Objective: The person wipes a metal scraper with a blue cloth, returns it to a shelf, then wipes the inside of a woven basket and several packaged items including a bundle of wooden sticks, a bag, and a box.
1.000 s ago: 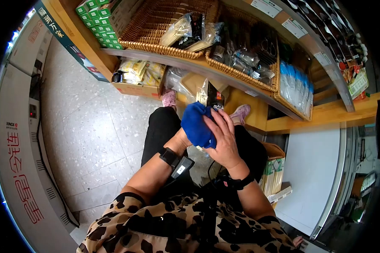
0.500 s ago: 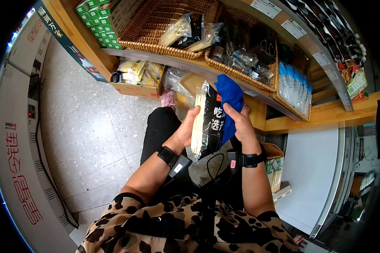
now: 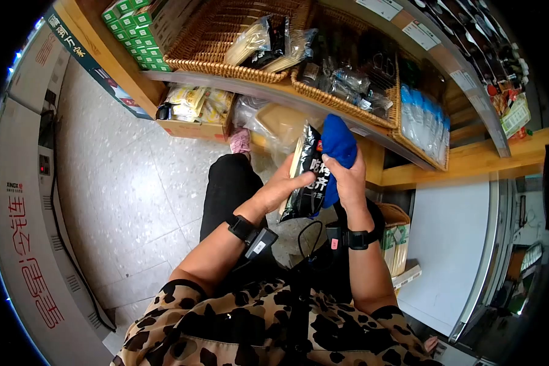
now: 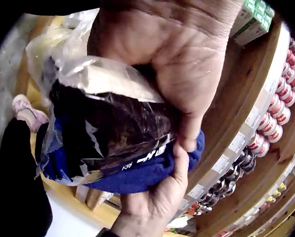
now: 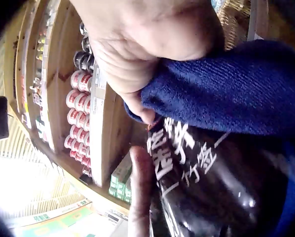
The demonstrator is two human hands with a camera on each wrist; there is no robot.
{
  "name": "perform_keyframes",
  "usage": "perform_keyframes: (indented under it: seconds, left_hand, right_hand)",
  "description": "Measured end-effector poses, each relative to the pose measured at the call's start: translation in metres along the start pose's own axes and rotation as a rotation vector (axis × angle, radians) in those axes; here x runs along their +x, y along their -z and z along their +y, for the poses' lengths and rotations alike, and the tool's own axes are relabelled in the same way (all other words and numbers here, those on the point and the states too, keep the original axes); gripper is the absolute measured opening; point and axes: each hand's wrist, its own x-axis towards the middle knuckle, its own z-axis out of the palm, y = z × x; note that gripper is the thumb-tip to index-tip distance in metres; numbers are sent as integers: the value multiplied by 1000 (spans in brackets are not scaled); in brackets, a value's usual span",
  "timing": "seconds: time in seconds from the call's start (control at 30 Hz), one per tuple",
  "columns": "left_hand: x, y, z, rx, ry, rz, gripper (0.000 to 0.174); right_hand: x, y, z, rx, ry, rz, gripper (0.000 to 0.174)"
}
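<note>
A pack of bamboo skewers (image 3: 308,190), clear plastic with a black printed face, is held up between both hands in the head view. My left hand (image 3: 276,190) grips its left side, thumb lying across the black face. A blue cloth (image 3: 339,141) covers the pack's right edge. My right hand (image 3: 351,178) pinches cloth and pack together there, thumb in front. In the left wrist view, pale skewers (image 4: 115,83) show through the clear side, and the cloth (image 4: 132,180) runs under the pack. The right wrist view shows the cloth (image 5: 231,94) folded over the lettered black face (image 5: 211,182).
A wooden shelf ahead carries wicker baskets (image 3: 226,72) with more skewer packs (image 3: 249,46). Green boxes (image 3: 141,33) are stacked at its left end. Below stand a carton of yellow packets (image 3: 195,127) and a plastic-wrapped tan container (image 3: 280,122). A white freezer (image 3: 27,213) lines the left.
The cloth was bunched in both hands over the pack; it then moved to the pack's right edge. Since then the pack has tilted and turned, and my left thumb has slid onto its black face.
</note>
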Motion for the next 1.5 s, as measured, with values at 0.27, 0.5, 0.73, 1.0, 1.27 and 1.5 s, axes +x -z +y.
perform_keyframes:
  seconds: [0.27,0.5,0.73,1.0,1.27,1.5]
  left_hand:
    - [-6,1,16,-137,209,-77,50]
    - [-20,-10,25,-228,319,-196,51]
    - [-21,-13,23,-264,399,-195,48]
    - [-12,5,23,-539,381,-24,38]
    - [-3,4,15,-714,250,154,40]
    - [-4,14,23,-786,165,113,43]
  right_hand:
    - [14,42,-41,-108,7,-243,57]
    - [18,31,-44,-230,-123,-539,58]
    - [14,42,-19,212,-286,-339,42]
    - [4,57,4,530,-259,33,36]
    - [-35,3,-3,-176,-12,-281,63]
    - [-55,19,-5,-380,208,-473,66]
